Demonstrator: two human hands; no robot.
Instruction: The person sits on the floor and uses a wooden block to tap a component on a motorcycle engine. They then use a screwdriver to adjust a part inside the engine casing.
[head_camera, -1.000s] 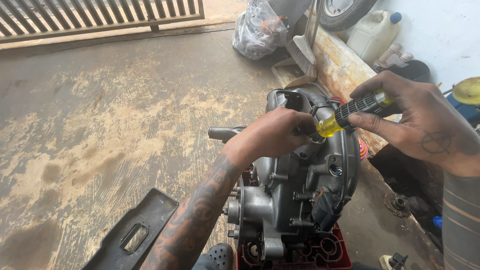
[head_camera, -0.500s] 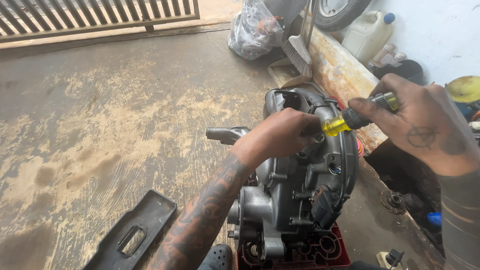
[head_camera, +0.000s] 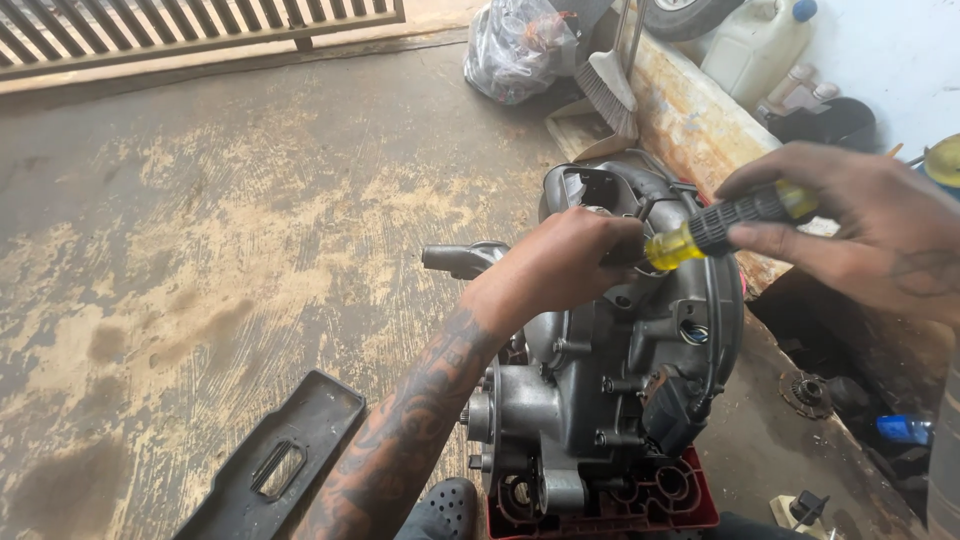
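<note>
A grey metal engine (head_camera: 610, 390) stands upright on a red plastic crate (head_camera: 690, 500) in the lower middle of the head view. My left hand (head_camera: 560, 265) rests on the engine's upper part, fingers curled around the spot where the tool's tip meets the casing. My right hand (head_camera: 860, 225) grips a screwdriver (head_camera: 720, 228) with a yellow and black handle, angled down to the left toward the engine. The screwdriver's shaft and tip are hidden behind my left hand.
A black plastic panel (head_camera: 275, 465) lies on the stained concrete floor at lower left. A rusty beam (head_camera: 700, 130), a brush (head_camera: 605, 90), a plastic bag (head_camera: 520, 45) and a white jug (head_camera: 755, 45) sit beyond the engine. Small parts lie at the right.
My right hand has shifted slightly on the screwdriver handle while the tool stays against the engine. My left hand keeps its place on the casing.
</note>
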